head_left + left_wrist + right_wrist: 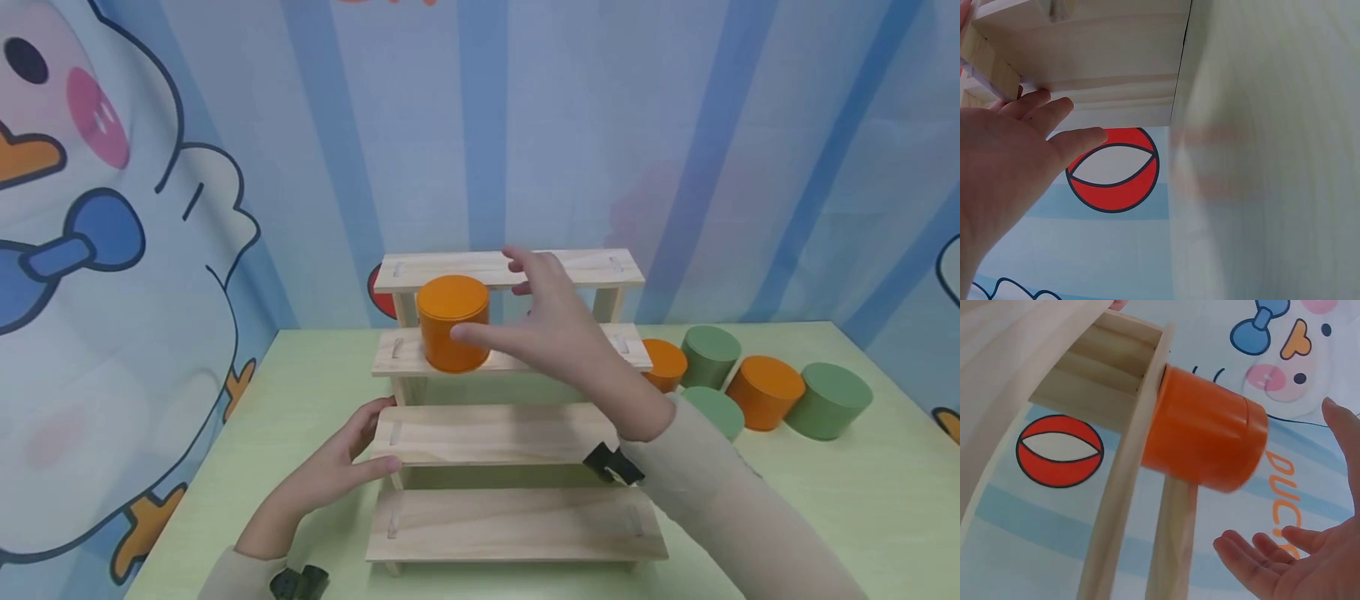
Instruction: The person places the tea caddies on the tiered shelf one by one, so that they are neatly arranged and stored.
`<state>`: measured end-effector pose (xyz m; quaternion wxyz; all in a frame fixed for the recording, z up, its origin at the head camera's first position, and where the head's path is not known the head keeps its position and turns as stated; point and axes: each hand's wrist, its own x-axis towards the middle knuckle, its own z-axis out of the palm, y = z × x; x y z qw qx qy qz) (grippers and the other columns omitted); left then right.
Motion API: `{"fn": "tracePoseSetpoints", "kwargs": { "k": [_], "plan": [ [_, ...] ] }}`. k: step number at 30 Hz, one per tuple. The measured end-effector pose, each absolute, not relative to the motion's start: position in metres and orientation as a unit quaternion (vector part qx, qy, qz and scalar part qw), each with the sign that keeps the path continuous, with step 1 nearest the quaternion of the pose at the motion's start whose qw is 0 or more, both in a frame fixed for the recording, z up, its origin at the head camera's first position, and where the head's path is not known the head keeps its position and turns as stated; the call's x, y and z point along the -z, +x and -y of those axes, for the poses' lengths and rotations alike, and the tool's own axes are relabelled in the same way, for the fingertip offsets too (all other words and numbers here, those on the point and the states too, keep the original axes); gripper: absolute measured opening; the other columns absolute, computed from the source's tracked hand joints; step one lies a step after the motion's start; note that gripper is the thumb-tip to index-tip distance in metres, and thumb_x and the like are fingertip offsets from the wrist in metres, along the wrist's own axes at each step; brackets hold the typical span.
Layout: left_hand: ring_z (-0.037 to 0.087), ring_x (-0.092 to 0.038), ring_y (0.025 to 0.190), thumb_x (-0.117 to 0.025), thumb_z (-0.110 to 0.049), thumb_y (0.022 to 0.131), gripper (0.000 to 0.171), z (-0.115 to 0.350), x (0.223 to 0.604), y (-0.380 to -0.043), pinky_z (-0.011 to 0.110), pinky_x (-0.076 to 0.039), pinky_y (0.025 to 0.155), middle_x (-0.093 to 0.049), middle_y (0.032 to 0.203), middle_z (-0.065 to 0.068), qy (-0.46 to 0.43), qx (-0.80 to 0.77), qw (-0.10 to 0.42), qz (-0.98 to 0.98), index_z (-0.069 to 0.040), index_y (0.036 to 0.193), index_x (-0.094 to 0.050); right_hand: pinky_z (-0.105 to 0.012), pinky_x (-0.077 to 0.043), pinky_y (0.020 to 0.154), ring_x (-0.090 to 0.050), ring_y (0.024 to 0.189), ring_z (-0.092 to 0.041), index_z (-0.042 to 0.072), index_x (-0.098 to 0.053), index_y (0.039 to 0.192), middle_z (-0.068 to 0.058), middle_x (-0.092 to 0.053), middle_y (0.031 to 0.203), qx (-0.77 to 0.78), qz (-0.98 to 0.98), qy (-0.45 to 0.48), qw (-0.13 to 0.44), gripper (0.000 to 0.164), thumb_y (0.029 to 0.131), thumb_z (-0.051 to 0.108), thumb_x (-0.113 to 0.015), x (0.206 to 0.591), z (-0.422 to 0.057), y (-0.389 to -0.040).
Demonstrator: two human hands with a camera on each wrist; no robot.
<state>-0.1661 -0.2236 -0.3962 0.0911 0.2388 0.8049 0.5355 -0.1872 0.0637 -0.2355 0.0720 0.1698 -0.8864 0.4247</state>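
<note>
An orange cylindrical canister [453, 325] stands upright on the second-highest step of a pale wooden four-step display stand [517, 529]. My right hand [551, 321] is beside it with thumb and fingers spread. In the head view the thumb overlaps the canister's side; the right wrist view shows the fingers of this hand [1297, 562] apart from the orange canister [1207, 428]. At the stand's left end, my left hand [337, 467] rests with its thumb on the front corner of a lower step and its fingers toward the back. Nearly straight fingers [1054, 115] touch the wood in the left wrist view.
Right of the stand, several green canisters [828, 402] and orange canisters [765, 392] stand on the light green table [315, 367]. Behind hangs a blue striped backdrop [570, 125] with a large cartoon duck [112, 400] at left.
</note>
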Motion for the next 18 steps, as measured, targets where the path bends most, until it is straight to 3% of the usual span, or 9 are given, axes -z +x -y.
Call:
{"fn": "tracePoseSetpoints", "kwargs": {
  "k": [14, 18],
  "plan": [
    [0.043, -0.028, 0.139, -0.067, -0.017, 0.091, 0.069, 0.222, 0.397, -0.167, 0.069, -0.017, 0.108, -0.042, 0.145, 0.018, 0.239, -0.53, 0.082, -0.81, -0.007, 0.146, -0.026, -0.048, -0.043, 0.098, -0.046, 0.124, -0.029, 0.01, -0.036, 0.147, -0.01, -0.04, 0.143, -0.426, 0.865, 0.201, 0.176, 0.086, 0.077, 0.026, -0.083, 0.232, -0.152, -0.154],
    [0.043, -0.028, 0.139, -0.067, -0.017, 0.091, 0.069, 0.223, 0.397, -0.166, 0.07, -0.017, 0.107, -0.042, 0.145, 0.018, 0.238, -0.531, 0.081, -0.809, -0.008, 0.146, -0.027, -0.026, -0.043, 0.095, -0.047, 0.123, -0.027, 0.01, -0.037, 0.146, -0.009, -0.043, 0.142, -0.408, 0.873, 0.187, 0.19, 0.085, 0.076, 0.021, -0.084, 0.237, -0.176, -0.147]
  ]
}}
